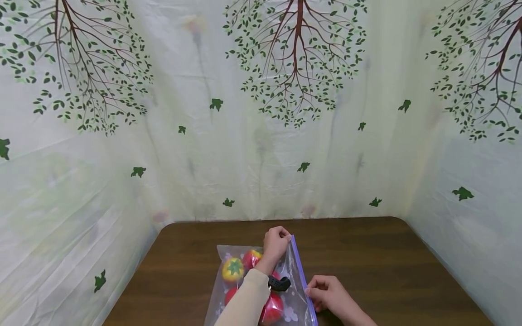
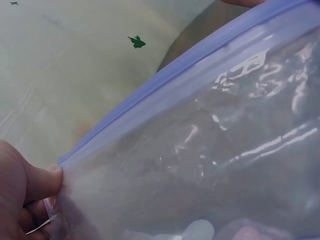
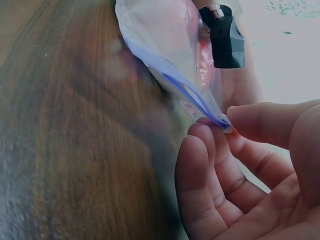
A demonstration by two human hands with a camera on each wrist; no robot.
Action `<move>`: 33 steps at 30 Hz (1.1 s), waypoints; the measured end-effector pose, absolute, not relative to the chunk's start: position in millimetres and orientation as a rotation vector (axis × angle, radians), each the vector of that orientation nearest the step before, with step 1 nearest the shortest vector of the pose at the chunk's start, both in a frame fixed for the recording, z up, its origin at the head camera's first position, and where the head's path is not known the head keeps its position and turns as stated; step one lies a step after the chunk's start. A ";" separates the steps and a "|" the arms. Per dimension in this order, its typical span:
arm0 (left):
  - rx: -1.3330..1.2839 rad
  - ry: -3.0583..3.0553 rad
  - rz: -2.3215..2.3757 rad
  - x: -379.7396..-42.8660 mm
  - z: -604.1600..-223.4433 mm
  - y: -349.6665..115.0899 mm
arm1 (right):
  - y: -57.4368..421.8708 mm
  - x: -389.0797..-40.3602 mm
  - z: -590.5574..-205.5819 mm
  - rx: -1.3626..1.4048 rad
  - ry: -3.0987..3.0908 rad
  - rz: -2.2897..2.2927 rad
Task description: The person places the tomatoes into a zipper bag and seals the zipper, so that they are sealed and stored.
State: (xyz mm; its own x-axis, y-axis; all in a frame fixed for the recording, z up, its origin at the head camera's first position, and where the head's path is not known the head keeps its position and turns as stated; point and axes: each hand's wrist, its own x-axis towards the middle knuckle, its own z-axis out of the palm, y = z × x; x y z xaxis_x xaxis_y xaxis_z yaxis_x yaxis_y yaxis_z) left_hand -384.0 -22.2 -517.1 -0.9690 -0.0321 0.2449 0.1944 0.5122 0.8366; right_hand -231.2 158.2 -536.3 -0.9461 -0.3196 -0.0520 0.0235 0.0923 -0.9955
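Observation:
A clear zip bag (image 1: 212,301) lies on the table with its blue-purple zip strip (image 1: 300,271) along the right side. Inside are several red round fruit-like pieces (image 1: 272,310) and a yellow one with a green star-shaped top (image 1: 233,270). My left hand (image 1: 276,242) pinches the bag's far corner at the strip's end, thumb on top in the left wrist view. Lower on the strip, my right hand (image 1: 331,294) pinches a small whitish slider (image 3: 228,124) between thumb and fingers. Just beyond the slider, the strip's two edges stand apart in the right wrist view.
The brown wooden table (image 1: 367,253) extends on both sides of the bag. A pale curtain (image 1: 261,172) printed with trees and leaves hangs behind and beside it. A black wrist strap (image 1: 279,284) sits on the left wrist, over the bag.

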 end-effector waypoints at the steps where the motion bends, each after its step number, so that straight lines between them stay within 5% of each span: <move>1: -0.139 -2.523 -1.441 -383.8 -514.8 -22.2 | 158.4 -231.4 -535.1 -0.298 2.120 -1.935; 33: -0.147 -2.520 -1.441 -381.5 -512.2 -23.9 | 170.0 -227.4 -525.8 -0.413 2.083 -1.749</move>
State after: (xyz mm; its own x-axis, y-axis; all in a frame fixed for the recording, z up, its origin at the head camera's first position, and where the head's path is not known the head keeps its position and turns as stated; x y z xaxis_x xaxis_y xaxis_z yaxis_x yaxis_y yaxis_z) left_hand -381.5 -23.9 -512.2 -0.9676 -0.0291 0.2510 0.2016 0.5100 0.8362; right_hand -227.4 170.0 -525.8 -0.8814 -0.4606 -0.1046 0.0234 0.1786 -0.9837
